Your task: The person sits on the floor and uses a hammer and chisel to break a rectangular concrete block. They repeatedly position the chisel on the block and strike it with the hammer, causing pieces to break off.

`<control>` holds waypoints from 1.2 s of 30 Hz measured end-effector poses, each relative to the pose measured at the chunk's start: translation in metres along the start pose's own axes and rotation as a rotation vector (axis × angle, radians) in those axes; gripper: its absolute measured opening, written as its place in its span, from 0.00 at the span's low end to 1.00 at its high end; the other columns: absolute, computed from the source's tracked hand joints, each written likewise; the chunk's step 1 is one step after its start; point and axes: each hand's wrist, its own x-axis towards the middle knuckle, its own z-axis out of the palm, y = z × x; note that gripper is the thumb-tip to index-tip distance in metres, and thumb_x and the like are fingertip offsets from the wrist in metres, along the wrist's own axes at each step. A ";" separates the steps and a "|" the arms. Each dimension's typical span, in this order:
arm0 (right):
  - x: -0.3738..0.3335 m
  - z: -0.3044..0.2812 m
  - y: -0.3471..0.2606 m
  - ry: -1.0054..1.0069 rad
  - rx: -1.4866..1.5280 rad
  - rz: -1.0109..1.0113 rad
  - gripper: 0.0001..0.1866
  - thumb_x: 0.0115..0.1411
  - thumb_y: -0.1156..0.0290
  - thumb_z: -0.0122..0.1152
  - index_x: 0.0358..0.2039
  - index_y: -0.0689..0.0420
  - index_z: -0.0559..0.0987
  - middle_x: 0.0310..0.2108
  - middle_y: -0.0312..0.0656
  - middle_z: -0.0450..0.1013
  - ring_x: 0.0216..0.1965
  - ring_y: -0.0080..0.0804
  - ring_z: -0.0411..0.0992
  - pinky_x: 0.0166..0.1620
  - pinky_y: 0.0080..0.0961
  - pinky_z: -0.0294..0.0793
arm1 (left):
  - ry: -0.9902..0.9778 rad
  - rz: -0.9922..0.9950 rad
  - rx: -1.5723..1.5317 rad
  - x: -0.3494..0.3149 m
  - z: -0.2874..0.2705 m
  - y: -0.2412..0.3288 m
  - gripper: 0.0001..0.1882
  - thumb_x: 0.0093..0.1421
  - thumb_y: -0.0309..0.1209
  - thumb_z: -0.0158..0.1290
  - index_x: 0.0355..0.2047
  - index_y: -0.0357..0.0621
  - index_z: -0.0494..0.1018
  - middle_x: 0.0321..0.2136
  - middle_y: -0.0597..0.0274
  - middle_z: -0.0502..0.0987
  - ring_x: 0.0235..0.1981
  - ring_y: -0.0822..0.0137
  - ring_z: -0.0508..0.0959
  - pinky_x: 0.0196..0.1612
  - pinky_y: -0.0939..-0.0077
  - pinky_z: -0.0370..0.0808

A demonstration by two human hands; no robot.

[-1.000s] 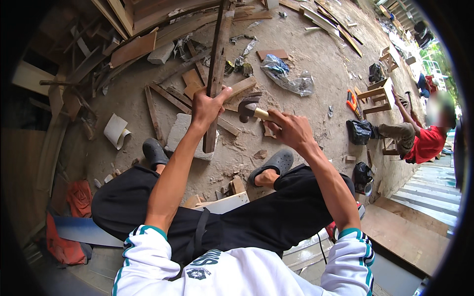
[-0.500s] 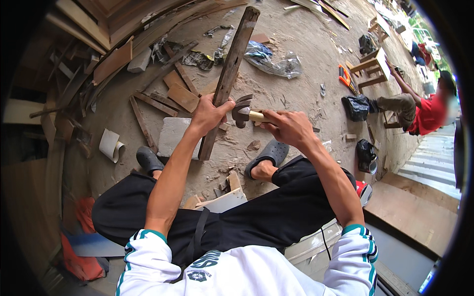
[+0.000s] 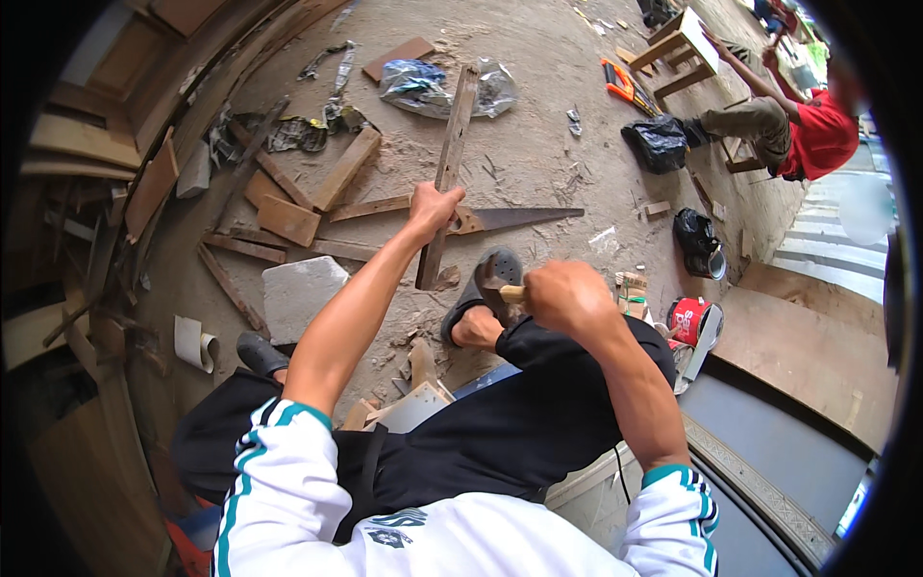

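Observation:
My left hand (image 3: 437, 208) is wrapped round a long, weathered wooden batten (image 3: 458, 130), held a little below its middle. The batten slants away from me, with its lower end to the right of a pale block (image 3: 303, 293). My right hand (image 3: 569, 300) grips a hammer (image 3: 512, 293) by its light wooden handle, close to my right knee. The hammer's head is blurred and hard to make out against my grey clog (image 3: 501, 264). Behind the batten, a handsaw (image 3: 524, 219) lies on the ground, blade pointing right.
Offcuts (image 3: 288, 220) and a crumpled plastic bag (image 3: 495, 88) litter the dirt ground. Beyond lie an orange-handled saw (image 3: 627, 85) and a black bag (image 3: 656, 142). A person in red (image 3: 817, 135) sits at the right by a small wooden stool (image 3: 685, 43). A red can (image 3: 690, 319) stands near my knee.
My right hand has drawn the hammer away from the batten, back toward my knee. The batten has moved off the pale block to its right. The view has shifted, uncovering the handsaw.

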 end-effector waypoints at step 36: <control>0.055 -0.107 -0.154 0.289 -0.220 -0.394 0.13 0.57 0.58 0.62 0.38 0.50 0.83 0.31 0.46 0.78 0.36 0.45 0.77 0.40 0.38 0.75 | 0.439 -0.051 -0.459 -0.222 -0.220 -0.167 0.29 0.59 0.33 0.53 0.59 0.46 0.57 0.28 0.60 0.71 0.19 0.70 0.72 0.18 0.72 0.71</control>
